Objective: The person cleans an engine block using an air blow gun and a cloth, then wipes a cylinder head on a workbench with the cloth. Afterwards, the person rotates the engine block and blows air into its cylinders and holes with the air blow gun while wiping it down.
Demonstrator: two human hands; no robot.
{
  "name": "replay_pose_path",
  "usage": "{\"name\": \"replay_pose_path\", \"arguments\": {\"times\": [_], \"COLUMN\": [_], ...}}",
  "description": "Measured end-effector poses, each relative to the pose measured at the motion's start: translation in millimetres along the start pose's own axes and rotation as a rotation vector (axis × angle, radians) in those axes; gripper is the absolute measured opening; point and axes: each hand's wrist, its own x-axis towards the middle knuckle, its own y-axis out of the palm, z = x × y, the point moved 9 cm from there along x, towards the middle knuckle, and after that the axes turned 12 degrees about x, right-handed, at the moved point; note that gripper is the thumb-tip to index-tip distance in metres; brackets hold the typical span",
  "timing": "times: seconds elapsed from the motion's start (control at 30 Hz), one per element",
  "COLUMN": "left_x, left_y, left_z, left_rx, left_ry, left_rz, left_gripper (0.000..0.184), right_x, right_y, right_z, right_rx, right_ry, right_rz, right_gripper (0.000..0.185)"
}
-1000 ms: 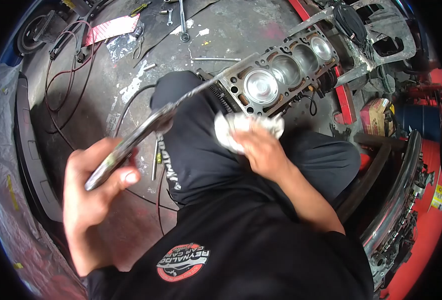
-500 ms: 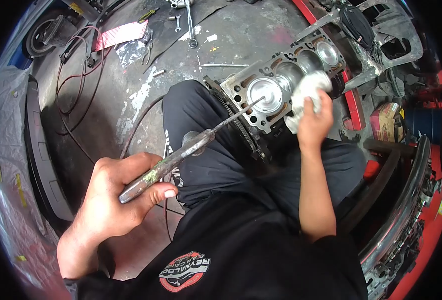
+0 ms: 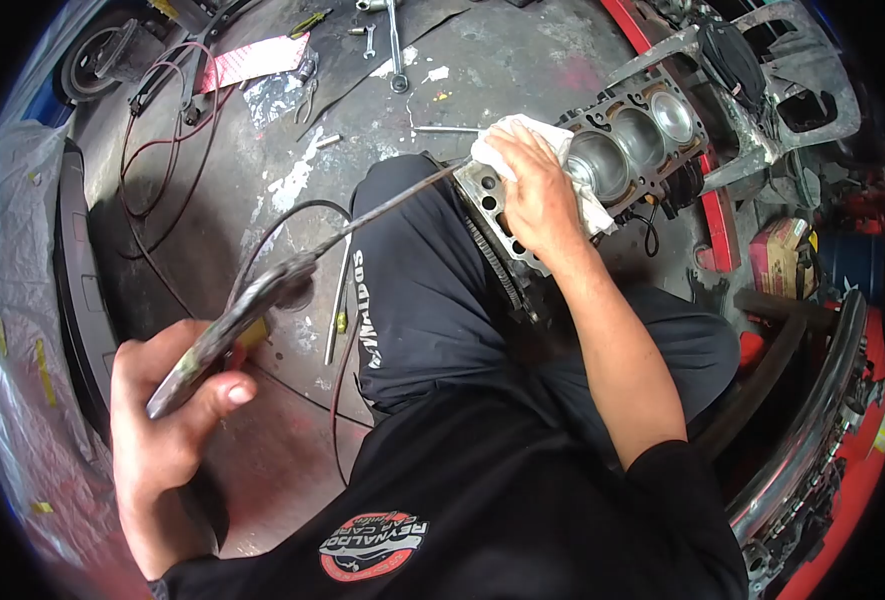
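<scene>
My left hand (image 3: pixel 177 410) grips a worn, paint-stained tool (image 3: pixel 232 325) with a long thin nozzle, which looks like an air blow gun. Its tip reaches the near left corner of the engine block (image 3: pixel 492 205). My right hand (image 3: pixel 542 200) is pressed on a white rag (image 3: pixel 587 205), lying flat over the block's top face. The rag and hand hide the nearest cylinder. Farther along, open bores and a shiny piston (image 3: pixel 672 117) show. Below the block's near end is the toothed flywheel edge (image 3: pixel 492 260).
Hoses (image 3: pixel 202 150) loop on the floor at left, near a pink sheet (image 3: pixel 255 62). A ratchet (image 3: pixel 398 60), a wrench (image 3: pixel 369 42) and pliers (image 3: pixel 307 100) lie beyond my knee. At right are a red stand leg (image 3: pixel 719 220), a cardboard box (image 3: pixel 780 255) and a chrome bumper (image 3: pixel 802 440).
My right hand has moved left with the rag, over the nearest cylinder. My left hand has drawn the tool back left and down, its tip leaving the piston.
</scene>
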Motion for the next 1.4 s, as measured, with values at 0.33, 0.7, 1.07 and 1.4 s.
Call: {"name": "replay_pose_path", "arguments": {"times": [0.33,0.7,1.07,1.4], "left_x": [-23,12,3,34], "left_y": [-50,9,27,8], "left_z": [29,-72,-125,-152], "left_rx": [-0.01,0.129,0.511,0.517], "left_ry": [0.153,0.118,0.213,-0.114], "left_rz": [-0.128,0.111,-0.021,0.107], "left_gripper": [0.086,0.065,0.034,0.038], "right_x": [-124,-123,-150,-148], "right_y": [36,11,45,43], "right_z": [59,54,33,34], "right_rx": [0.029,0.67,0.618,0.584], "right_ry": [-0.036,0.281,0.322,0.326], "right_rz": [0.533,0.158,0.241,0.24], "right_gripper": [0.025,0.033,0.025,0.026]}}
